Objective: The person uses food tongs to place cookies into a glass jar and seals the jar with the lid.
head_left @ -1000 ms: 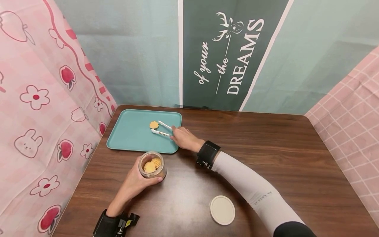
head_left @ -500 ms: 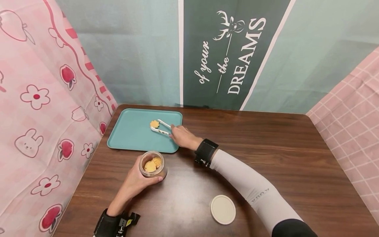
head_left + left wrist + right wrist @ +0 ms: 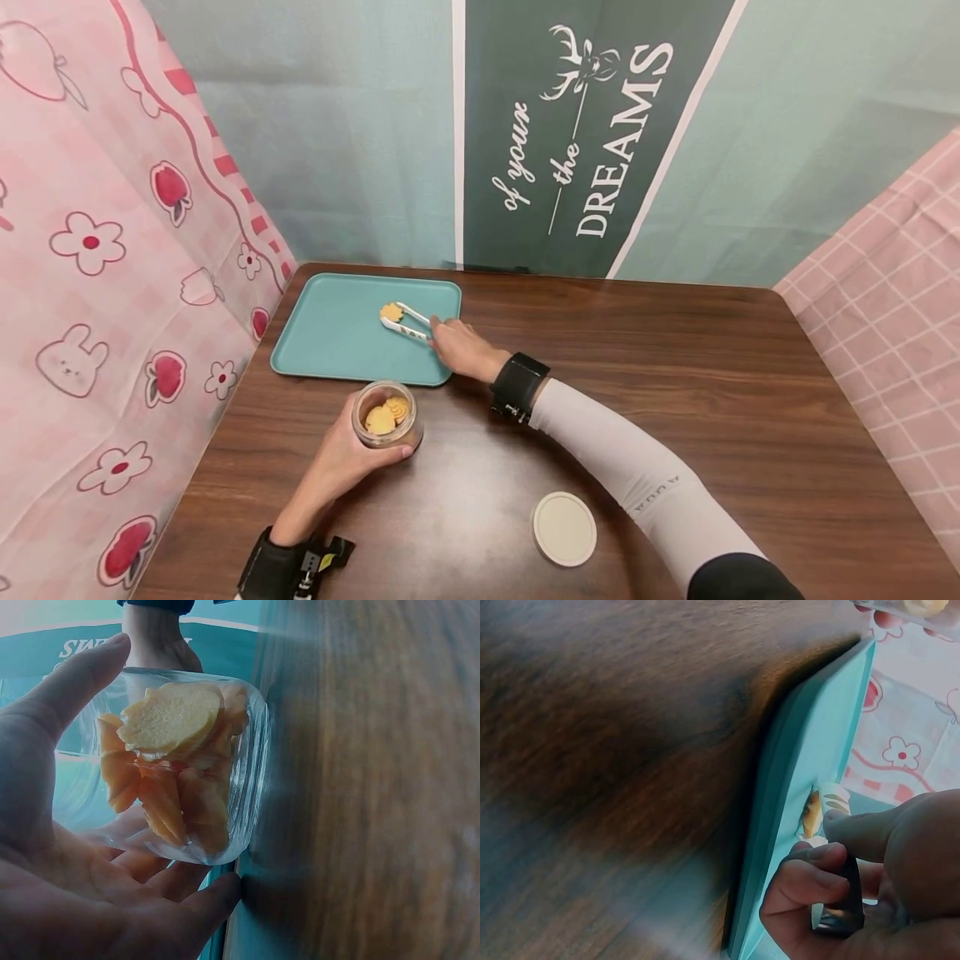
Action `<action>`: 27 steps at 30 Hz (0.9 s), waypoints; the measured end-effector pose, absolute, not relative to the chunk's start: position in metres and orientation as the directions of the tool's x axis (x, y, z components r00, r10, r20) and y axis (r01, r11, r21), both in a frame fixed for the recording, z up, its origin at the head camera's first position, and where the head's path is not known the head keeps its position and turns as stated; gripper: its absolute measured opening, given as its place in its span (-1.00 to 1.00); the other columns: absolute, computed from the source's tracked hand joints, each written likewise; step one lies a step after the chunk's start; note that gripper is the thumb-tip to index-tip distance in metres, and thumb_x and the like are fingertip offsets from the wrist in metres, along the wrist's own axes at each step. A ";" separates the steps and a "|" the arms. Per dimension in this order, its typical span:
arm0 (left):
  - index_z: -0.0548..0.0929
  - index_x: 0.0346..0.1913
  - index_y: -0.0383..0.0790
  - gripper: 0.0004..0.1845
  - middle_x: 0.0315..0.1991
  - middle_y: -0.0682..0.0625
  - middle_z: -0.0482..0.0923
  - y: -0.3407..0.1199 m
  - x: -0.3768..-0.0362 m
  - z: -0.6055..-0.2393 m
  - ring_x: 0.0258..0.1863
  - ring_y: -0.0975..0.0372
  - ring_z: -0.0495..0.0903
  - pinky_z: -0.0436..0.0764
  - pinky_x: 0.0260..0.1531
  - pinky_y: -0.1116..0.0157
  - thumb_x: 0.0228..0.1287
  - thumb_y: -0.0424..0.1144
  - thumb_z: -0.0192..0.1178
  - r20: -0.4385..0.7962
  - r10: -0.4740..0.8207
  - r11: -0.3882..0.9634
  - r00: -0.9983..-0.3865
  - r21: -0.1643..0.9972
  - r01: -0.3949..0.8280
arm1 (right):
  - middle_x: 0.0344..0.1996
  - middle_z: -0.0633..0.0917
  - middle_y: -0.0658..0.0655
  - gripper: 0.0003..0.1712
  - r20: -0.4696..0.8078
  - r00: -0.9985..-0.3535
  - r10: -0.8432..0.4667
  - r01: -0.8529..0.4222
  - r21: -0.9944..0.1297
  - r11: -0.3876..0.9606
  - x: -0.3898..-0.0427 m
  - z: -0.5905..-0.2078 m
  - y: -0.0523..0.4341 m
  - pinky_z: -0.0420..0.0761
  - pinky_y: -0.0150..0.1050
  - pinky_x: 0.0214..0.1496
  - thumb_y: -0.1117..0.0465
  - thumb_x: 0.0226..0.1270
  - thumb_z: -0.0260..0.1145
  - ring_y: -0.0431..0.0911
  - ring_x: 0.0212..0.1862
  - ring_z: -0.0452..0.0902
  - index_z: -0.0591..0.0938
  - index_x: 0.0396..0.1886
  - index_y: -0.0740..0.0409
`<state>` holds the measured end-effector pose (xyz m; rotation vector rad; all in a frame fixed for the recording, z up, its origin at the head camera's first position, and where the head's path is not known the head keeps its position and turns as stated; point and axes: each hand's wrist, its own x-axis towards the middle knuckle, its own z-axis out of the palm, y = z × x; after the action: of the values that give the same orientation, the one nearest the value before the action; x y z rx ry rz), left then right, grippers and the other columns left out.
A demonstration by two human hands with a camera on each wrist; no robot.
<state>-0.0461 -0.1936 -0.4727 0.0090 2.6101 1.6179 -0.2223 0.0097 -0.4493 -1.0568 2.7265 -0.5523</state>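
Observation:
My left hand [image 3: 339,460] grips a clear glass jar [image 3: 386,416] of yellow cookies that stands on the table just in front of the teal tray [image 3: 330,333]. In the left wrist view the fingers and thumb of that left hand [image 3: 82,855] curl round the jar [image 3: 187,765]. My right hand [image 3: 463,350] holds white tongs [image 3: 407,323] over the tray's right part, and their tips close on a flower-shaped cookie [image 3: 390,312]. In the right wrist view the right hand [image 3: 855,877] curls round the tongs [image 3: 832,802], with the cookie [image 3: 811,813] partly hidden behind the tray's rim [image 3: 795,795].
A round white lid [image 3: 564,529] lies on the dark wooden table [image 3: 675,400] near its front edge, under my right forearm. Pink printed cloth hangs at left and right, and a green banner stands behind the table.
The tongs' tips have drawn together onto the flower-shaped cookie, and the right hand has shifted slightly left and farther back. The left hand and jar have stayed put.

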 end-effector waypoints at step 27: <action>0.32 0.48 -0.17 0.08 0.37 -0.06 0.56 -0.191 -0.046 -0.471 0.36 0.11 0.48 0.39 0.36 0.04 -0.08 -0.05 0.75 -0.056 0.034 0.485 -0.998 0.874 -0.033 | -0.47 0.57 0.09 -0.65 0.049 -0.710 -0.702 -0.662 -0.384 0.643 -0.209 -0.434 0.040 0.54 -0.27 -0.49 0.29 0.66 0.20 -0.09 -0.46 0.57 0.52 0.26 0.44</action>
<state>-0.0457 -0.1909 -0.4708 0.0005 2.6500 1.5620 -0.2090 0.0397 -0.4336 -1.1464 2.7524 -0.5796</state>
